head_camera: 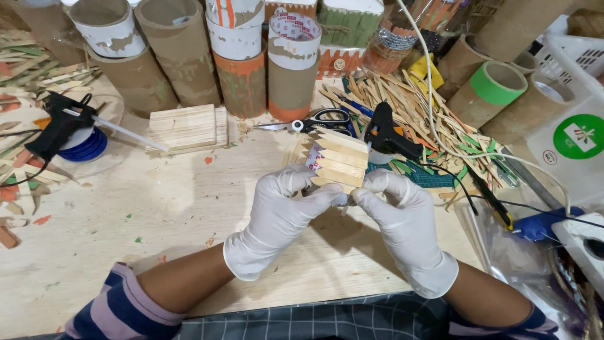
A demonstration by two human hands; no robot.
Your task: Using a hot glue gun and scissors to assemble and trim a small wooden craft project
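Surface: pale wooden counter (126, 208), scuffed, flecked with small orange and green paint chips and scraps. No walls in view; the frame is filled by the work area, crowded at the back and right.

Hands: both in white gloves, sleeves striped purple and dark. Left hand (280, 211) and right hand (402, 220) meet at counter centre, both closed in a pinch on the near edge of a stick panel (336, 160). The panel is a row of pale flat wooden sticks with pointed ends, overlapped like a fence, held tilted above the counter, just in front of the scissors and the right-hand glue gun.

Counts:
- Glue guns, black: 2. One (60, 123) at left, resting over a blue ring, clear glue stick projecting from its back. One (390, 135) just behind the panel, cord trailing right.
- Scissors (311, 121): 1, black handles, lying flat behind the panel.
- Stacked block of flat sticks (189, 128): 1, left of the scissors.
- Cardboard tubes (242, 56) upright along the back: about 6 in the row, several paint-smeared in orange and white; more lie at upper right, exact total unclear.
- Green tape roll (498, 82): 1, upper right.
- Loose pointed sticks (409, 101): a heap, too many to count, some green-tipped.
- White cable (434, 113): 1, crossing the heap.
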